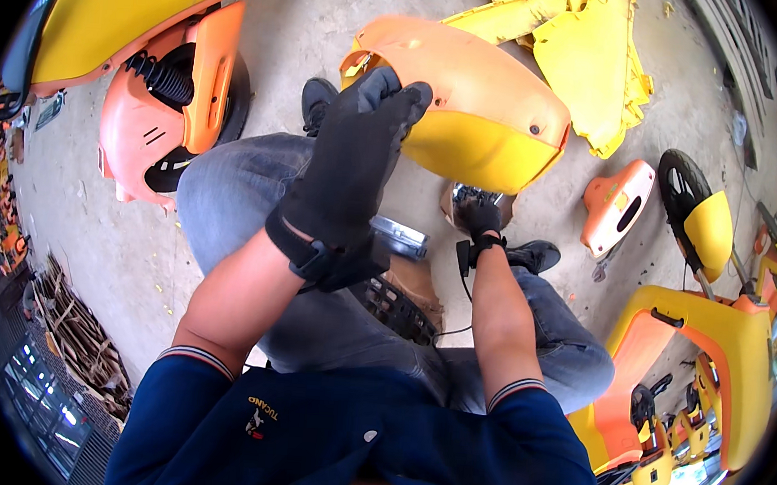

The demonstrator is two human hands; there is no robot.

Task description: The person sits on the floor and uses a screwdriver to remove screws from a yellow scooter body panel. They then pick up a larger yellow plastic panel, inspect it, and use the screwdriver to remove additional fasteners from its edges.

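In a black glove, my left hand is closed at the near left edge of a scooter body panel. The panel is orange on top and yellow below, with small screw holes, and stands tilted in front of me. Below its lower edge, my right hand, also gloved, is closed at a small shiny metallic thing. That thing is partly covered by the fingers, and its kind does not show. Between my legs lies a silver rectangular piece, partly hidden by my left wrist.
Yellow panels lie on the concrete beyond. An orange scooter front with a wheel stands at left. To the right are a small orange cover, a wheel with a yellow fender and a yellow scooter body. Sticks are heaped lower left.
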